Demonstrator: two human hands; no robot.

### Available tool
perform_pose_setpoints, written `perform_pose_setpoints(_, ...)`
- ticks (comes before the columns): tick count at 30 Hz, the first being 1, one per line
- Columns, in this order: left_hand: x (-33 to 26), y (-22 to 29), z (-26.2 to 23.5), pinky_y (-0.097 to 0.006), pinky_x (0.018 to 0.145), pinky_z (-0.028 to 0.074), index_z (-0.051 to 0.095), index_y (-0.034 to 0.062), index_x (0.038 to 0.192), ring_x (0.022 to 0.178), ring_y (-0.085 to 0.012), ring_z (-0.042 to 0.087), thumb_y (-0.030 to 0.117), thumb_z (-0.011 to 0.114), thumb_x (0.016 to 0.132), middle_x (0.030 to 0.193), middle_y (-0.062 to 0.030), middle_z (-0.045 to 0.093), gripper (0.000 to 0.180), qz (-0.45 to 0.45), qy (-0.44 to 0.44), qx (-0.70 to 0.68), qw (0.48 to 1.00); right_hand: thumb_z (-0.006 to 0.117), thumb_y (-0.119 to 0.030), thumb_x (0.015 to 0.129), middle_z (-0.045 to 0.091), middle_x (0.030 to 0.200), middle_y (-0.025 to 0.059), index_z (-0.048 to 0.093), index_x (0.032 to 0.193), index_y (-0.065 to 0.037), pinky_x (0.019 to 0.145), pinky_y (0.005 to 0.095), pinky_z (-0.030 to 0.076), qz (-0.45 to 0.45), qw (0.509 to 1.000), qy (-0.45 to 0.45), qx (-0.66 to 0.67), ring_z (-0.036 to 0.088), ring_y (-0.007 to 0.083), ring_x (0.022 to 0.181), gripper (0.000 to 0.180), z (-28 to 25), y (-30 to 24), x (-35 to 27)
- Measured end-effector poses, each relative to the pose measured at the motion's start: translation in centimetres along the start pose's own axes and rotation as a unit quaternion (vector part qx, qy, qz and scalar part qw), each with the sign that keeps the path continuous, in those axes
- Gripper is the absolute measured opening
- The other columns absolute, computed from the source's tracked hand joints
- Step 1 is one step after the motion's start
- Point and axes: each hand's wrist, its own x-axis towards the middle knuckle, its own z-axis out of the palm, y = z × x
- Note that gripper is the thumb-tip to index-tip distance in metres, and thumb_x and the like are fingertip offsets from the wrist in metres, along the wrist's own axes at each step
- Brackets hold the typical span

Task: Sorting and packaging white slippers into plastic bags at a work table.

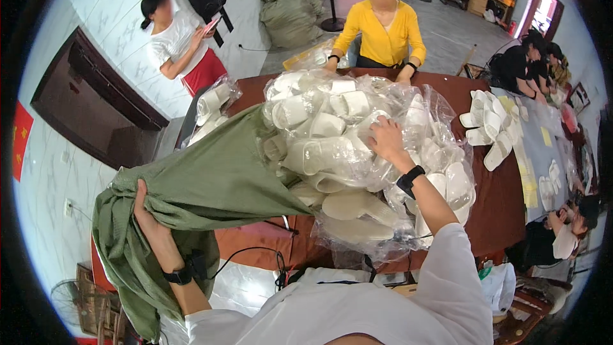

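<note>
A green woven sack stretches from the left toward the table, its mouth lying against a big pile of white slippers in clear plastic bags. My left hand grips the bunched cloth of the sack, with part of the fingers hidden by the folds. On top of the pile rests my right hand, its fingers apart and bent over the plastic. Nearest me, bagged slippers show their pale soles. At the far side, a person in yellow has both hands near the pile.
The pile sits on a brown-red table. Loose white slippers lie at its right, and another bagged bunch at far left. A black cable hangs near my body. Other people stand at left and work at right. Full sacks stand behind.
</note>
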Motion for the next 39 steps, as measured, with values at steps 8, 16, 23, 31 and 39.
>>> perform_pose_setpoints(8, -1.6, -0.9, -3.2, -0.041, 0.098, 0.041, 0.052, -0.0034, 0.124, 0.112, -0.0286, 0.053, 0.021, 0.065, 0.089, 0.125, -0.0149, 0.055, 0.045, -0.015, 0.076, 0.038, 0.996, 0.066, -0.015, 0.081, 0.044, 0.128, 0.0197, 0.052, 0.122, -0.005, 0.099, 0.0472, 0.033, 0.014, 0.951, 0.275, 0.138, 0.042, 0.0374, 0.115, 0.044, -7.4, -2.6, -5.3)
perform_pose_setpoints(16, -2.8, -0.6, -1.2, -0.041, 0.100, 0.042, 0.051, -0.0043, 0.127, 0.117, -0.0267, 0.052, 0.022, 0.064, 0.089, 0.129, -0.0154, 0.053, 0.047, -0.058, 0.101, 0.041, 0.992, 0.074, -0.028, 0.077, 0.020, 0.143, 0.0306, 0.026, 0.145, -0.006, 0.105, 0.0600, 0.021, 0.239, 0.938, 0.213, 0.136, 0.020, 0.0487, 0.133, 0.086, -0.2, 2.4, -22.3)
perform_pose_setpoints(23, -3.8, -0.9, 0.7, -0.039, 0.099, 0.043, 0.051, -0.0046, 0.126, 0.117, -0.0249, 0.053, 0.019, 0.064, 0.090, 0.128, -0.0148, 0.054, 0.045, -0.041, 0.097, 0.089, 0.990, 0.071, -0.033, 0.079, 0.025, 0.146, 0.0306, 0.021, 0.150, -0.019, 0.108, 0.0575, 0.023, 0.292, 0.956, -0.025, -0.003, 0.022, 0.0475, 0.136, 0.087, 5.4, 11.6, -24.5)
perform_pose_setpoints(31, -3.3, 1.5, 1.8, -0.038, 0.096, 0.044, 0.053, -0.0042, 0.122, 0.109, -0.0257, 0.057, 0.014, 0.066, 0.088, 0.120, -0.0145, 0.059, 0.041, 0.042, 0.087, 0.103, 0.990, 0.075, -0.024, 0.072, 0.039, 0.135, 0.0217, 0.047, 0.132, -0.008, 0.109, 0.0534, 0.022, -0.112, 0.952, 0.118, 0.261, 0.032, 0.0429, 0.130, 0.068, -2.0, -8.2, -22.1)
perform_pose_setpoints(39, -2.6, 4.4, 2.7, -0.037, 0.092, 0.047, 0.058, -0.0038, 0.116, 0.105, -0.0250, 0.059, 0.012, 0.066, 0.087, 0.115, -0.0133, 0.061, 0.035, 0.063, 0.043, 0.097, 0.992, 0.076, -0.019, 0.064, 0.044, 0.134, 0.0133, 0.055, 0.128, -0.022, 0.110, 0.0575, 0.019, -0.091, 0.993, -0.003, 0.081, 0.034, 0.0373, 0.130, 0.068, 5.0, -9.6, -16.3)
